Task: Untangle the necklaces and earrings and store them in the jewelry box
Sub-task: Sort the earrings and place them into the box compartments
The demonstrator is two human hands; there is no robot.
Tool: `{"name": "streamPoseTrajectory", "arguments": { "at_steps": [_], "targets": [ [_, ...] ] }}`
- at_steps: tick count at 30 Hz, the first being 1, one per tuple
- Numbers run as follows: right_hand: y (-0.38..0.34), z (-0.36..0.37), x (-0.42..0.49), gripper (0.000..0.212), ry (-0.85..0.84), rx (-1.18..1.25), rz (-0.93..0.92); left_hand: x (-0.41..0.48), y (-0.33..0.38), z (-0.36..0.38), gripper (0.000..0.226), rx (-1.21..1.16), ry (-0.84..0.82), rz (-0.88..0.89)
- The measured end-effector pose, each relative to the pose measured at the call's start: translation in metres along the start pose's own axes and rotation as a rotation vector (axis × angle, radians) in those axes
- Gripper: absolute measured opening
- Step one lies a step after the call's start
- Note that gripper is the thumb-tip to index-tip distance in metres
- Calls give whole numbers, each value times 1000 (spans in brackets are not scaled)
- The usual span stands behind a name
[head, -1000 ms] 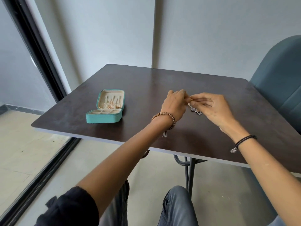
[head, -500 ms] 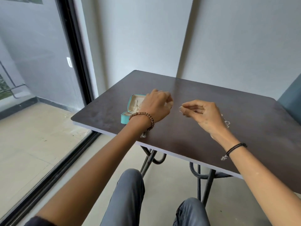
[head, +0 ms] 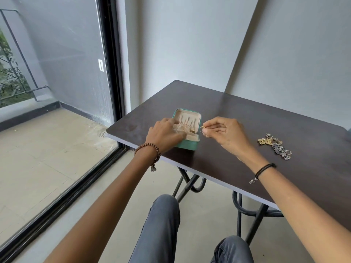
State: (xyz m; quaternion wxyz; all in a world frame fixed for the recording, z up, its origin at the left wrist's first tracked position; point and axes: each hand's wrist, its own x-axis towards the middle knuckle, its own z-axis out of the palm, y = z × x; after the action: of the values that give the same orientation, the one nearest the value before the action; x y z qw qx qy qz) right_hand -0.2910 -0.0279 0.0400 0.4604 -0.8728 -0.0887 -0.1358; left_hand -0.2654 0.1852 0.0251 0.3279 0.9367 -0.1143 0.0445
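A small teal jewelry box (head: 190,145) lies open at the table's left front corner, with thin chains and earrings hanging in its cream lid. My left hand (head: 164,132) rests over the box's lower half, fingers spread on its compartments. Just right of the box, my right hand (head: 226,132) pinches a small gold earring (head: 202,127) between thumb and forefinger. A tangled pile of gold and dark silver jewelry (head: 275,145) lies on the table to the right of my right hand.
The dark brown table (head: 237,111) stands against a grey wall. A glass sliding door with a black frame (head: 112,73) runs along the left. My knees in grey jeans are below the table's front edge.
My view swung left. Both hands left the jewelry pile and moved to the box; the left now rests on it, and the right carries a small earring beside it.
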Motion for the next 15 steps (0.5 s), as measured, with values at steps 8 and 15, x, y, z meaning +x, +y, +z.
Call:
{"name": "streamPoseTrajectory", "arguments": {
  "at_steps": [8,15],
  "targets": [
    [4,17,0,15,-53,-219,-75,-15,-22,25,63,7,-19,63],
    [8,30,-2,9,-11,-344,-105,-16,-34,35,73,-20,63,124]
  ]
}}
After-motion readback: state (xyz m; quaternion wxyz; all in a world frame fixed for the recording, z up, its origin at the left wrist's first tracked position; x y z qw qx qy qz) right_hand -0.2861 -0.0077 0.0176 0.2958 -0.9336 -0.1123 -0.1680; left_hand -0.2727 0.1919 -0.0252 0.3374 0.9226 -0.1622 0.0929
